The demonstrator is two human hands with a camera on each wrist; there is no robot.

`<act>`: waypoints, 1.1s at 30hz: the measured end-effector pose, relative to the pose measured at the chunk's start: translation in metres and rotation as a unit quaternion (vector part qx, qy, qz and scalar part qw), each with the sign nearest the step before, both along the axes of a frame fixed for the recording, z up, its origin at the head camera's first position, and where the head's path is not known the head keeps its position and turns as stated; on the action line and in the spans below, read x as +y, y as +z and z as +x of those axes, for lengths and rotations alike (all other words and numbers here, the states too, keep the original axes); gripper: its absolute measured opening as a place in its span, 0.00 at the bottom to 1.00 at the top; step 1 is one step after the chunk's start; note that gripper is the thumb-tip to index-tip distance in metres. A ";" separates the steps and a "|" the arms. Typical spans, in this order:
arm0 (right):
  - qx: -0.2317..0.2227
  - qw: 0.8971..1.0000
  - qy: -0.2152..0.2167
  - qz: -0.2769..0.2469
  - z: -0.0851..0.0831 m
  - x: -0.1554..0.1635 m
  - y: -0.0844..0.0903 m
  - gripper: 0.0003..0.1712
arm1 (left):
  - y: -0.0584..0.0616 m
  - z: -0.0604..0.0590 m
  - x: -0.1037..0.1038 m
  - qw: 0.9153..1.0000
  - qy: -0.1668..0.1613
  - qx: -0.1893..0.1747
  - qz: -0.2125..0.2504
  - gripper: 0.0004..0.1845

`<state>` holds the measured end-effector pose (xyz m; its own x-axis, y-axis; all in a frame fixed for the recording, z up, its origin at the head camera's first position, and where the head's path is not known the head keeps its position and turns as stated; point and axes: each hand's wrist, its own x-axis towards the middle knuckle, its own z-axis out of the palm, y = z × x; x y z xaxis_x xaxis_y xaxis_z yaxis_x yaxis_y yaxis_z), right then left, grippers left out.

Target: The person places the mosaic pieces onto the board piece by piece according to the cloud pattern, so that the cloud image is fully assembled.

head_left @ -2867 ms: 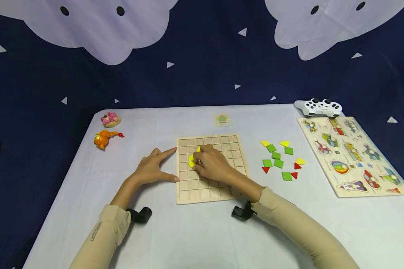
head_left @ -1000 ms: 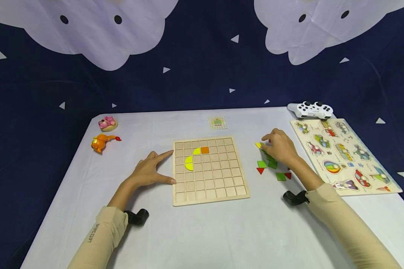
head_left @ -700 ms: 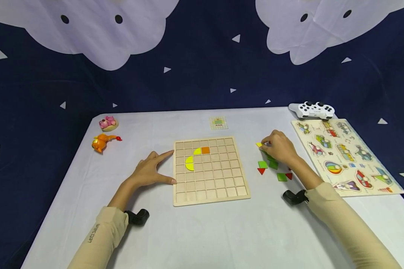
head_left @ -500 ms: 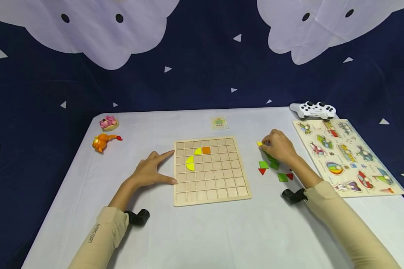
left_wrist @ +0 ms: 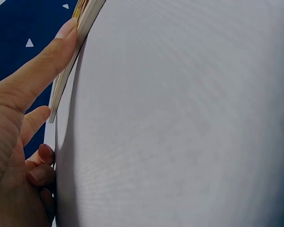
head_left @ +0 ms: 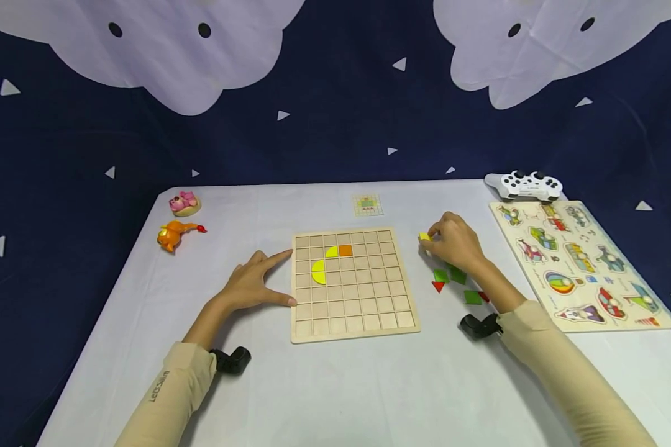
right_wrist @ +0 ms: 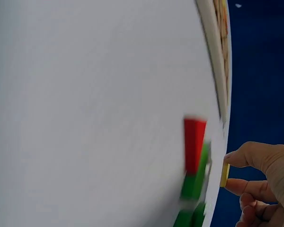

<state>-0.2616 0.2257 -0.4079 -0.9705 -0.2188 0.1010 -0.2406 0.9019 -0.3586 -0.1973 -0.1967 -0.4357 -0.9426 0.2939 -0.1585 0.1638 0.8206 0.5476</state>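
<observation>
A wooden grid board (head_left: 363,307) lies mid-table with several yellow quarter-circle tiles (head_left: 319,273) and an orange square tile (head_left: 345,250) set in its cells. My left hand (head_left: 251,282) touches the board's left edge with straight thumb and index finger; in the left wrist view its thumb rests on the rim (left_wrist: 87,28). To the board's right, my right hand (head_left: 455,242) pinches a yellow tile (right_wrist: 225,174) between thumb and finger, held above the table. Beneath that hand lie green square tiles (head_left: 441,275) and red triangle tiles (head_left: 438,287), some of them hidden.
A small pattern card (head_left: 367,205) lies behind the board. At right are a picture puzzle board (head_left: 581,267) and a white game controller (head_left: 528,185). Pink (head_left: 184,203) and orange (head_left: 173,234) toy figures stand at the far left.
My right hand went from the grid board to the loose tiles, pinched a yellow one and has lifted it slightly leftward. My left hand has stayed at the board's edge.
</observation>
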 end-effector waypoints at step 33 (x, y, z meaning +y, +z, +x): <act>0.010 0.993 0.112 -0.034 0.012 -0.104 -0.003 0.12 | -0.001 -0.001 -0.002 1.000 -0.005 0.002 0.003 0.59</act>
